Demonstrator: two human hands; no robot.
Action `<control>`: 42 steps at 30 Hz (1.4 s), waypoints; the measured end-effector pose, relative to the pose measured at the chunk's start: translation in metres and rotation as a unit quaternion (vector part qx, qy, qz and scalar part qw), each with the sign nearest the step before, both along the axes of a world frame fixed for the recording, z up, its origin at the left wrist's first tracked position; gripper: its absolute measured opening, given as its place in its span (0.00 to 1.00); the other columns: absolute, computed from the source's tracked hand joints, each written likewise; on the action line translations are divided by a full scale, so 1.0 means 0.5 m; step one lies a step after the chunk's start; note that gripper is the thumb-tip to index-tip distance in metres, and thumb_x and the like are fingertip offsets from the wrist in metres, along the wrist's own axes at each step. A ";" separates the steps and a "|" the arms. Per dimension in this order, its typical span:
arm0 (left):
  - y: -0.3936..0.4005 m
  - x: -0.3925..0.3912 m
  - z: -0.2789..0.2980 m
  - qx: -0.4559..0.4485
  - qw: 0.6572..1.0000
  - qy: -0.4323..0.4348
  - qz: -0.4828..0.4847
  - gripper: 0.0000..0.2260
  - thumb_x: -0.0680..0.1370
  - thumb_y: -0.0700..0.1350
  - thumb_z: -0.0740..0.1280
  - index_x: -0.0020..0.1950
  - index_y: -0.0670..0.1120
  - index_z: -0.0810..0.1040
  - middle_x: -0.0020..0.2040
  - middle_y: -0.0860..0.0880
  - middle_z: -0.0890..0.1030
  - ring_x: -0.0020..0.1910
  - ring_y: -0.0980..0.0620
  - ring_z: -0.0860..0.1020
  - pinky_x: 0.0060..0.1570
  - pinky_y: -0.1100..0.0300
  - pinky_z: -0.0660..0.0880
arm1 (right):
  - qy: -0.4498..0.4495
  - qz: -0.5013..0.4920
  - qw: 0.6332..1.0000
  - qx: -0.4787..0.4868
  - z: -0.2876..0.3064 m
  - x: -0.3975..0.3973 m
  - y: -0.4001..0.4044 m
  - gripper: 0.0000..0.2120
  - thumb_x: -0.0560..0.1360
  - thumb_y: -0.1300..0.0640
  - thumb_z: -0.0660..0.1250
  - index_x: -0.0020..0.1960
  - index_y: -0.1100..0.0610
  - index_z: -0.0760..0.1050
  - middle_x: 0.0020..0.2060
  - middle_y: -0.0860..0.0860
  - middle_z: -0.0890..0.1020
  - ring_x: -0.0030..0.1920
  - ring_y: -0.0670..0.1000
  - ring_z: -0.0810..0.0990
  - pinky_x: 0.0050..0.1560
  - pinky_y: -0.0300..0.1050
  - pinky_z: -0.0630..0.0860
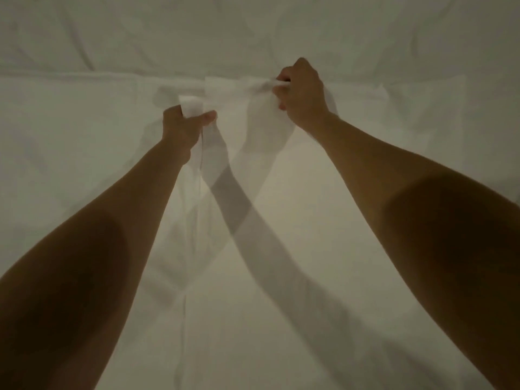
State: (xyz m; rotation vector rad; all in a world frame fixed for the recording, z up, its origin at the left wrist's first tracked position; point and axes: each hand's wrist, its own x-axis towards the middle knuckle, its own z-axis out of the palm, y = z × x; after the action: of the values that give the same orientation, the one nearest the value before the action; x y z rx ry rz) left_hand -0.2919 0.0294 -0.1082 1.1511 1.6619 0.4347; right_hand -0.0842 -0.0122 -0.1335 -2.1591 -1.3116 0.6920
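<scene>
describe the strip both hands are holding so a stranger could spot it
A wrinkled white sheet fills the view, with a smoother white cloth spread on it. At that cloth's far edge, the left hand and right hand each grip a bunched part of its folded band. Only this band is lifted and crumpled; the rest lies flat.

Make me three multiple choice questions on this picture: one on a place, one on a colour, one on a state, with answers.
1. Where is the right hand against the left hand? A farther forward; B nearer the body; C under it.
2. What colour is the cloth held? A white; B red; C black.
3. How are the hands? A flat; B gripping cloth; C idle.
Answers: A, its arm reaches farther out; A, pale like the sheet; B, fingers curl round the cloth.
</scene>
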 end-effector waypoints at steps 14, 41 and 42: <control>-0.241 -0.123 -0.011 -0.038 0.994 0.102 -0.005 0.12 0.70 0.48 0.76 0.48 0.43 0.82 0.41 0.45 0.81 0.37 0.53 0.79 0.41 0.62 0.73 | -0.105 -0.154 0.976 -0.115 0.022 0.134 -0.377 0.31 0.73 0.48 0.70 0.72 0.53 0.65 0.71 0.52 0.64 0.71 0.56 0.62 0.67 0.56 0.64; -0.757 0.278 0.205 -0.104 0.967 0.060 -0.224 0.27 0.77 0.58 0.65 0.70 0.44 0.66 0.62 0.44 0.76 0.62 0.42 0.75 0.60 0.54 0.69 | 0.385 -0.251 0.888 0.005 0.229 -0.062 -0.785 0.17 0.83 0.52 0.47 0.53 0.55 0.74 0.46 0.54 0.80 0.48 0.51 0.78 0.51 0.44 0.74; -0.751 0.273 0.206 -0.091 0.965 0.091 -0.226 0.23 0.79 0.55 0.64 0.68 0.42 0.68 0.62 0.42 0.77 0.61 0.41 0.75 0.59 0.54 0.69 | 0.399 -0.240 0.885 0.004 0.239 -0.070 -0.790 0.18 0.84 0.53 0.45 0.54 0.56 0.73 0.45 0.54 0.81 0.47 0.50 0.80 0.50 0.43 0.76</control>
State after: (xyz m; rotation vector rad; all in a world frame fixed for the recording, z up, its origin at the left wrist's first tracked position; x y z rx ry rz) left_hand -0.1556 -0.3461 -0.0054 1.4124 1.4932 -0.1153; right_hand -0.1194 -0.4069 -0.0142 -1.7463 -0.3290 1.1683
